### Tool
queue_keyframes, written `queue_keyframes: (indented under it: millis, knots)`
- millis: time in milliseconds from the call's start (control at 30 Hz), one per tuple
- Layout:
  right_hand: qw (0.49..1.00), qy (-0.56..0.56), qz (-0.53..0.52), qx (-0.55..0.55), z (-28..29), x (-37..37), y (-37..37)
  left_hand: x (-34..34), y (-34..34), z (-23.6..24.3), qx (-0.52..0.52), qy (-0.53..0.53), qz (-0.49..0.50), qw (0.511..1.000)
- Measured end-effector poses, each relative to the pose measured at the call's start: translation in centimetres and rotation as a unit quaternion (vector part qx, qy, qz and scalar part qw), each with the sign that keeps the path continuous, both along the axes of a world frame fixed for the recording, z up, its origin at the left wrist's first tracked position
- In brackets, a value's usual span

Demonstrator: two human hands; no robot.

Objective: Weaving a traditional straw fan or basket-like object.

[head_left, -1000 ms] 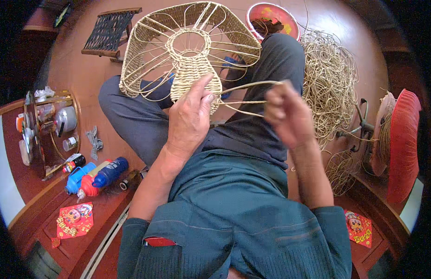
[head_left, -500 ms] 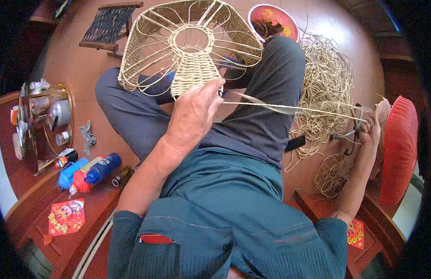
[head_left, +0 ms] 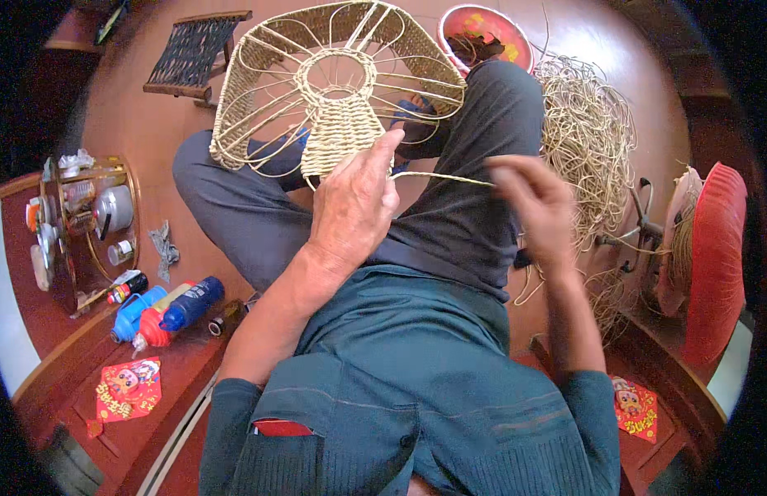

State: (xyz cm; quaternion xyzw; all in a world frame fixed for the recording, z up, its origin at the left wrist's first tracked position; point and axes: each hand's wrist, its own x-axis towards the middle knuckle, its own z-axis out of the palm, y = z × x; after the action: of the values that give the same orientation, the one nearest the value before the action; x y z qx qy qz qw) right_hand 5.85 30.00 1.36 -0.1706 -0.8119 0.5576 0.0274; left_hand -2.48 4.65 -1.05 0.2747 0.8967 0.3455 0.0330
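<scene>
A half-woven basket piece [head_left: 344,128] of pale straw cord, with a ring, radiating loops and a woven band, rests above my crossed legs [head_left: 474,157]. My left hand [head_left: 354,198] is closed on the lower end of the band, thumb and fingers pressed against the weave and partly hiding it. A cord [head_left: 445,176] runs from there rightward to my right hand [head_left: 532,207], which is slightly blurred, its fingers curled on that cord over my right thigh.
A heap of loose cord [head_left: 590,140] lies at the right, near a red padded seat [head_left: 714,264]. A red basin [head_left: 507,33] and a slatted stool [head_left: 197,54] stand ahead. Bottles [head_left: 185,306] and a small cart [head_left: 94,178] are at the left.
My right hand went far out to the right, drawing the cord taut, and is now back inward beside my thigh with the cord slacker. My left hand stays on the band.
</scene>
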Motion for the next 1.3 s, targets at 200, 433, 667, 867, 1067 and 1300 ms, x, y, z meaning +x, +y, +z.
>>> queue_keyframes:
  millis: [200, 433, 667, 867, 1067, 1300]
  knots:
    - [0.996, 0.025, 0.021, -0.079, -5.8, -1.0, -9.5, 0.5, 0.3, -0.8, 0.009, 0.063, -0.002, 0.998]
    - [0.864, -0.102, -0.009, -0.494, -6.3, -0.6, -10.6, 0.8, -0.6, -1.1, 0.036, 0.079, -0.008, 0.996]
    - [0.792, -0.153, -0.059, -0.588, -5.2, -2.2, -10.5, 0.6, -1.6, -0.5, 0.225, -0.171, 0.119, 0.952]
    - [0.755, -0.151, -0.065, -0.635, -6.9, -2.5, -11.2, -0.3, -2.0, 0.0, 0.199, -0.157, 0.098, 0.962]
    - [0.754, -0.142, -0.048, -0.640, -6.1, -2.5, -11.5, -2.1, -2.3, 1.9, 0.041, -0.064, -0.023, 0.997]
    - [0.754, -0.134, -0.055, -0.641, -6.8, -2.2, -11.7, -3.7, -2.5, 2.2, -0.043, -0.038, -0.123, 0.991]
